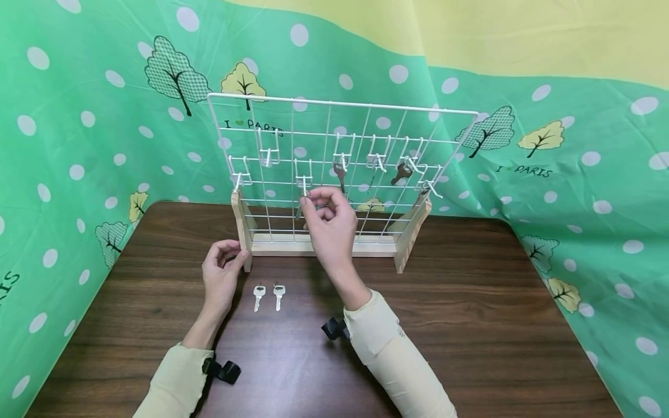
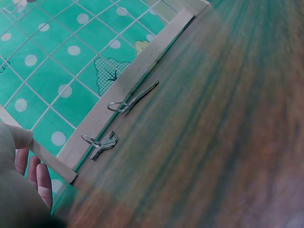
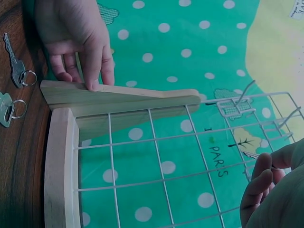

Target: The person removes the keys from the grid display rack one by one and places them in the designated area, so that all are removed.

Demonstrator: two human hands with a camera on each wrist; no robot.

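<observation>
In the head view my right hand [image 1: 333, 226] pinches a small key by its top, right at a white hook [image 1: 305, 184] in the rack's lower row. The fingers mostly hide that key; only a thin sliver shows below them. My left hand [image 1: 220, 273] is at the rack's left wooden side panel [image 3: 118, 97], thumb on its front edge and curled fingers along its outer face. Two silver keys, a left key [image 1: 259, 296] and a right key [image 1: 279, 296], lie on the table before the rack, each with a ring.
The white wire grid [image 3: 164, 178] leans back in a wooden base [image 1: 282, 248]. Darker keys hang from upper hooks, one near the middle [image 1: 340, 172] and one at the right [image 1: 401, 173]. Behind the brown table [image 1: 496, 325] hangs a green dotted cloth [image 1: 590, 220].
</observation>
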